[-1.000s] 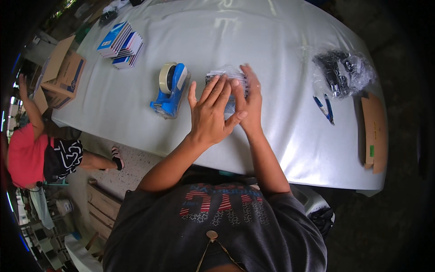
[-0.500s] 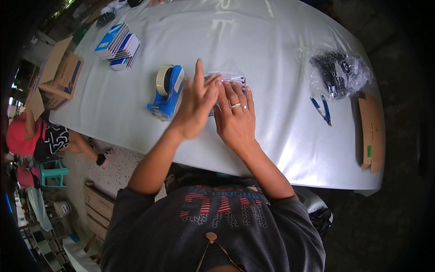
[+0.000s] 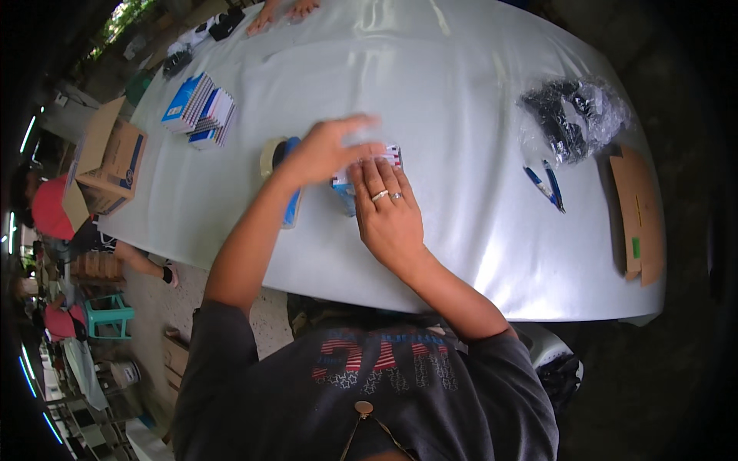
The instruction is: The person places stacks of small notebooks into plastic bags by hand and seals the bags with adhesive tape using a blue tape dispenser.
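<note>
A small stack of blue-covered notebooks [image 3: 344,198] lies on the table in front of me, largely hidden beneath my hands. My right hand [image 3: 390,203], with rings on it, rests flat over the stack, its fingers stretched out. Just above the stack's left part, my left hand [image 3: 329,150] is blurred by motion, its thumb and fingers apart; nothing shows in it. Beside the left wrist stands a blue tape dispenser [image 3: 293,209] with a cream tape roll [image 3: 269,157], partly covered by my forearm.
Spiral notebooks [image 3: 201,111] are piled at the far left, near an open cardboard box [image 3: 115,165]. To the right lie two blue pens [image 3: 547,188], a clear plastic bag with black contents [image 3: 573,119] and a cardboard piece [image 3: 639,215]. Another person's hands [image 3: 280,14] touch the far edge.
My left hand has swung, turning its fingers rightward over the stack. The right hand has shifted slightly left and nearer me, staying on the notebooks. Another person's hands show more at the far edge.
</note>
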The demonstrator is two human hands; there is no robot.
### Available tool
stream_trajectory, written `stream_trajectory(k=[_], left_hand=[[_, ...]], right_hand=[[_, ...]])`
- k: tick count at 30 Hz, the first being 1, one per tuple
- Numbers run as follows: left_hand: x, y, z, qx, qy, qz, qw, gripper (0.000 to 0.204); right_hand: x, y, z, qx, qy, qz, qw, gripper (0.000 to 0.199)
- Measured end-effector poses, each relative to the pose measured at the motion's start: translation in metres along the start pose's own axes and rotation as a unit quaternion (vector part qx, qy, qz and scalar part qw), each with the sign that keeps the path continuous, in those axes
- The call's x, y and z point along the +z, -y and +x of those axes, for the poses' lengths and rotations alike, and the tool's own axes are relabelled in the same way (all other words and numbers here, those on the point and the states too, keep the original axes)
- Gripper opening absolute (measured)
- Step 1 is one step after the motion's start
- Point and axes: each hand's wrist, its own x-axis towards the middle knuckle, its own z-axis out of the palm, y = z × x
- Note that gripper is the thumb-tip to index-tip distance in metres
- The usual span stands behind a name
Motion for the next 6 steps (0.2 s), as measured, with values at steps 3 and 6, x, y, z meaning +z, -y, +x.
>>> stream_trajectory(k=[3,6], left_hand=[[0.008,-0.011,-0.022,-0.008,0.011,0.038,0.999,0.019],[0.023,-0.008,-0.036,0.105,-0.133,0.104,0.980,0.017]], right_hand=[[0.000,-0.001,-0.001,-0.007,0.007,-0.002,1.000,0.047],[0.007,0.003,-0.001,0.017,-0.001,-0.002,1.000,0.049]])
